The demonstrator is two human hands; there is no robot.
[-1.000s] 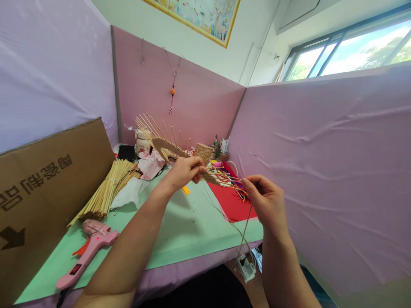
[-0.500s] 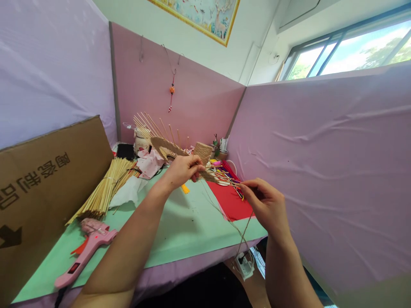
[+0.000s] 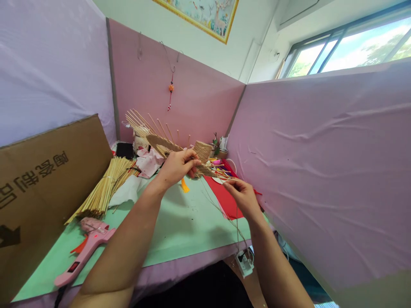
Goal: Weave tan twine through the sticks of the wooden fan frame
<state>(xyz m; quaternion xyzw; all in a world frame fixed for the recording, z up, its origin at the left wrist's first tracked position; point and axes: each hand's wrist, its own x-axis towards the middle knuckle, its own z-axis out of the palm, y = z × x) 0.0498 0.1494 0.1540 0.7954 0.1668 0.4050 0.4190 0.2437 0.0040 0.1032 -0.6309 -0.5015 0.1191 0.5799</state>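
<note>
My left hand [image 3: 182,164] is closed around a frame of thin wooden sticks woven with brown twine [image 3: 162,143], held up over the table. Bare stick ends fan out from its far left side and toward the right. My right hand [image 3: 242,194] pinches a strand of twine [image 3: 238,226] close to the right-hand stick ends; the strand hangs below it toward the table's edge. Just behind my left hand stands a spool of twine [image 3: 203,152]. An orange tassel [image 3: 184,186] shows beneath that hand.
On the left lie a bundle of sticks [image 3: 101,188], a pink glue gun [image 3: 85,254] and a cardboard box [image 3: 54,188]. Red sheets [image 3: 226,199] cover the table's right side. A power strip [image 3: 245,263] hangs below the front edge. Pink partitions [image 3: 305,149] enclose the table.
My right hand has moved left, in toward the stick ends, with the twine. The woven frame and my left hand have shifted slightly left and up.
</note>
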